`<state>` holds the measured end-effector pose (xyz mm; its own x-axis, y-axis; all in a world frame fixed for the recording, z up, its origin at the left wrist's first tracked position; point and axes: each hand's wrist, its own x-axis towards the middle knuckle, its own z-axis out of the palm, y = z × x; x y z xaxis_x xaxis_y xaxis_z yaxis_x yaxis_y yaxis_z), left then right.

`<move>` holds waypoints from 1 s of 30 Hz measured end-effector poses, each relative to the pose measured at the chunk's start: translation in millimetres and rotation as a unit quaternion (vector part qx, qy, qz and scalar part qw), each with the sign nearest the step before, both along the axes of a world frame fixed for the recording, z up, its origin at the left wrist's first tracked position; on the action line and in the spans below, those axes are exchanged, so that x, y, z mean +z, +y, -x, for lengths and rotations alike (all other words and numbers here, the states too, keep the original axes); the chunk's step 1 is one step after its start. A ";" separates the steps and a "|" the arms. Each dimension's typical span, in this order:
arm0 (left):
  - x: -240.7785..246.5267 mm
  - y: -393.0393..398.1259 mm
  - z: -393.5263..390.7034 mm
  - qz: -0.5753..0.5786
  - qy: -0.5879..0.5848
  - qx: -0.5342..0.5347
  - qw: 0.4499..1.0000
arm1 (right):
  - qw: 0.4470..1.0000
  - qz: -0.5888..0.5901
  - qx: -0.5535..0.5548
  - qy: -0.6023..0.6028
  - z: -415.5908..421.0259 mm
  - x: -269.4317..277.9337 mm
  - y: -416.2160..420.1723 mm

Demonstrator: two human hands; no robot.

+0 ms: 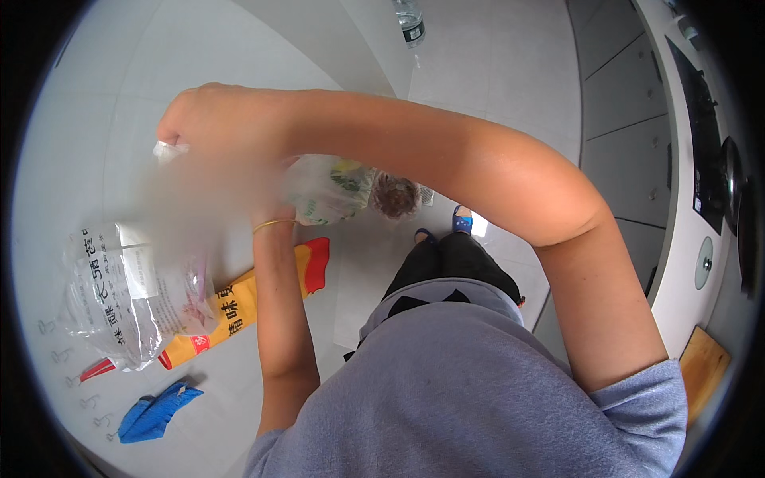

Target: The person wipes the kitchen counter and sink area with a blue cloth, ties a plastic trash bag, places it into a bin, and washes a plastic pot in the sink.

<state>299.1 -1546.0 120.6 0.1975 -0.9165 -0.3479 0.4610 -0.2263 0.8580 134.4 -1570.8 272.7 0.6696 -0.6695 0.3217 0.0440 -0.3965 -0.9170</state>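
My right arm reaches across the view to the upper left, where my right hand point(206, 116) has its fingers closed on a piece of whitish thin plastic point(169, 150). Below it, my left hand point(272, 203) is mostly lost in a blurred patch, so its fingers and anything in them cannot be made out; a gold-coloured bangle point(274, 223) circles that wrist. Right of the left hand are a translucent plastic bag with green print point(334, 194) and a dark brown thing in clear plastic point(395, 194). A large clear plastic bag with black writing point(134, 299) hangs at lower left.
Behind the clear bag is a yellow and red printed bag point(239, 305). A blue cloth point(155, 412) hangs near clear wall hooks point(89, 401). A clear plastic bottle point(411, 27) is at the top. Rightward are a white counter point(675, 263), a glass lid point(705, 263) and a wooden board point(705, 367).
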 end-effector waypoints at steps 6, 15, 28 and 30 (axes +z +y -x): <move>-8.5 1.5 5.9 0.005 -0.026 -0.010 1.000 | 0.999 -0.032 -0.007 -0.006 6.2 -1.8 -2.7; -17.2 28.8 0.5 0.035 -0.233 -0.194 0.952 | 0.998 -0.065 -0.015 0.020 22.2 -11.4 8.0; -12.6 18.3 -30.5 -0.045 -0.491 -0.277 0.825 | 0.971 -0.178 -0.159 -0.022 75.2 -79.9 -13.6; -30.0 12.4 -46.2 -0.001 -0.449 -0.268 0.853 | 0.955 -0.232 -0.181 -0.034 86.9 -97.9 -8.6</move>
<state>345.3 -1533.5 90.6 -0.0616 -0.9586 -0.2779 -0.5508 -0.1995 0.8104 47.4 -1579.5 174.8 0.3548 -0.9344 -0.0312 0.0474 0.0513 -0.9976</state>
